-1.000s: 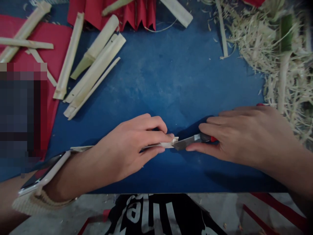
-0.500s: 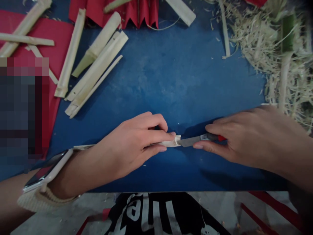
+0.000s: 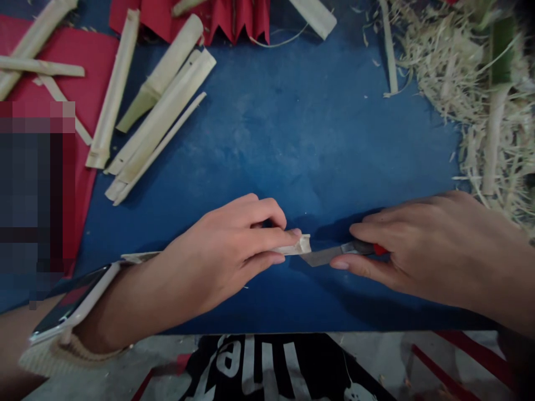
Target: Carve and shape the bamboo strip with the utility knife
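A pale split bamboo strip (image 3: 304, 244) lies flat near the front of the blue table (image 3: 267, 133). My left hand (image 3: 240, 234) presses down on it, fingers and thumb closed around its right end, while most of its length is hidden under that hand and forearm. In my right hand (image 3: 422, 239) is a knife (image 3: 324, 256) with a dark and red handle, gripped between thumb and fingers. The blade points left, its tip just below the strip's cut end; whether they touch I cannot tell.
Several split bamboo pieces (image 3: 167, 111) lie at the upper left, some on red paper (image 3: 98, 72). Folded red paper (image 3: 246, 19) sits at the back. Bamboo shavings (image 3: 443, 72) are heaped at the right. A blurred-out patch covers the left edge.
The knife blade has shifted slightly down and left, from against the strip's end to just below it. My left hand keeps its hold on the strip.
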The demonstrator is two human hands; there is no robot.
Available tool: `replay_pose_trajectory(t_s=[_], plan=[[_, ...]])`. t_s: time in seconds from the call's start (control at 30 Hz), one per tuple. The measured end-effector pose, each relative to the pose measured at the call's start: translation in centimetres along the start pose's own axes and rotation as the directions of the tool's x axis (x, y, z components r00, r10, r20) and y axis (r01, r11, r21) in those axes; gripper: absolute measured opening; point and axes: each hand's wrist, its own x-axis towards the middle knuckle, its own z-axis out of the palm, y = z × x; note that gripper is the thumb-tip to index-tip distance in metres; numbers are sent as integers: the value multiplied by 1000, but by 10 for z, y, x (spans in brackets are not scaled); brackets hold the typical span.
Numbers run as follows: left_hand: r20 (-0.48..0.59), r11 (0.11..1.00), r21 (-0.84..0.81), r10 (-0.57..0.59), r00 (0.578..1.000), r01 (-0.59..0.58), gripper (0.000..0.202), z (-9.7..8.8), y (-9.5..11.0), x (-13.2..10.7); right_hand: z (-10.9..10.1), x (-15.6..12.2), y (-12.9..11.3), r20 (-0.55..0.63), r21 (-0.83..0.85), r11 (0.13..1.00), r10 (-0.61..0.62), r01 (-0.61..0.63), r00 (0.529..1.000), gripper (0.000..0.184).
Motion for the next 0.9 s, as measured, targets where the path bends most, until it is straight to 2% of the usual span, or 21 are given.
replay_pose_trajectory(t_s=[0.17, 0.4, 0.53, 0.73, 0.9], plan=[[-5, 1000, -5, -28, 1000, 28, 35, 2, 2, -4, -8, 1, -1, -61, 55, 998, -14, 17, 998, 88], [-24, 999, 26, -22, 999, 22, 30, 0, 8, -3, -11, 3, -8, -126, -22, 999, -50, 48, 991, 91], [-22, 999, 28, -17, 1000, 18, 28, -1, 7, -3, -8, 1, -6, -119, 25, 999, -25, 28, 993, 89], [-13, 1000, 7, -27, 1000, 27, 29, 2, 4, -5, -6, 0, -9, -133, -28, 999, -30, 27, 991, 84], [-6, 999, -14, -43, 999, 43, 29, 1, 4, -5, -6, 2, -10, -115, -16, 999, 38, -40, 993, 95]])
